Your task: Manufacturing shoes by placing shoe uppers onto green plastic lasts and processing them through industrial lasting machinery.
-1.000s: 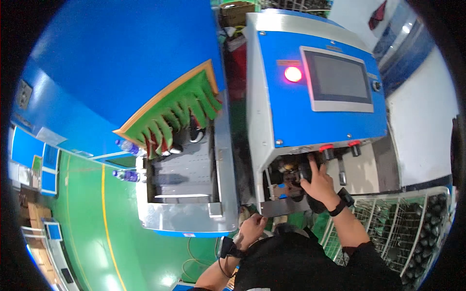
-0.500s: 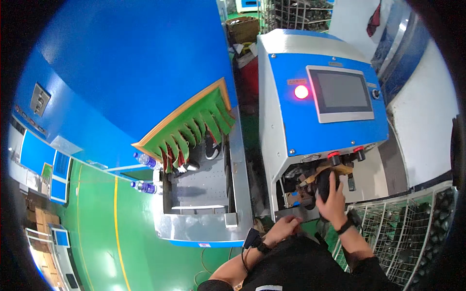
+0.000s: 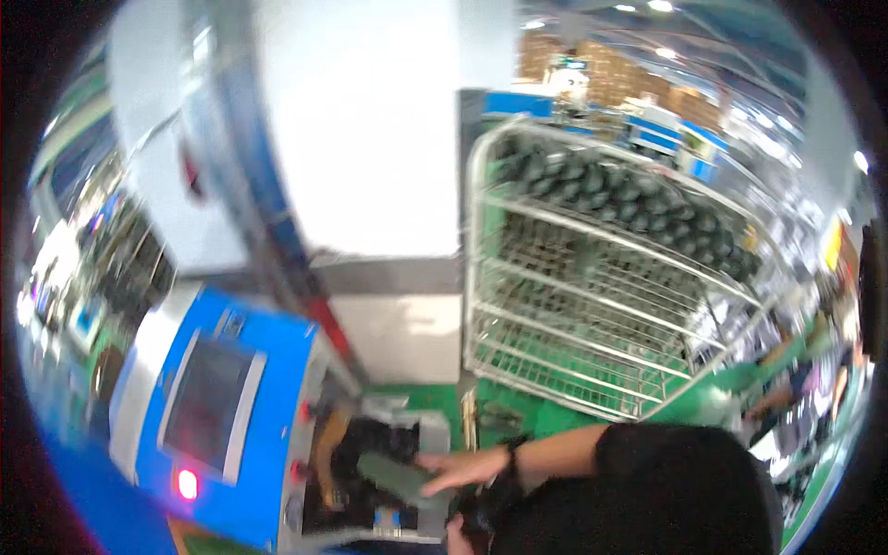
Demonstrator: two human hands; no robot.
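My right hand (image 3: 453, 470) is at the opening of the blue-and-white machine (image 3: 208, 412), its fingers stretched and apart. Its fingertips meet the near end of a long, rounded, dark grey-green piece (image 3: 393, 476), shaped like a shoe sole or the underside of a last. That piece sits in the machine's dark working space, among black parts. Blur leaves its exact kind unclear. Of my left hand (image 3: 457, 536) only a small part shows at the lower edge, close beneath the right wrist; its fingers are hidden.
A wire rack cart (image 3: 601, 305) stands beyond my right arm, with several dark rounded pieces (image 3: 638, 199) on its top shelf. The machine carries a screen (image 3: 211, 404) and a lit red lamp (image 3: 188, 484). A white panel (image 3: 365, 129) rises behind.
The view has swung right, bringing the rack cart to the middle and the machine to the lower left. My right hand, earlier around a dark piece, now has its fingers apart at its end.
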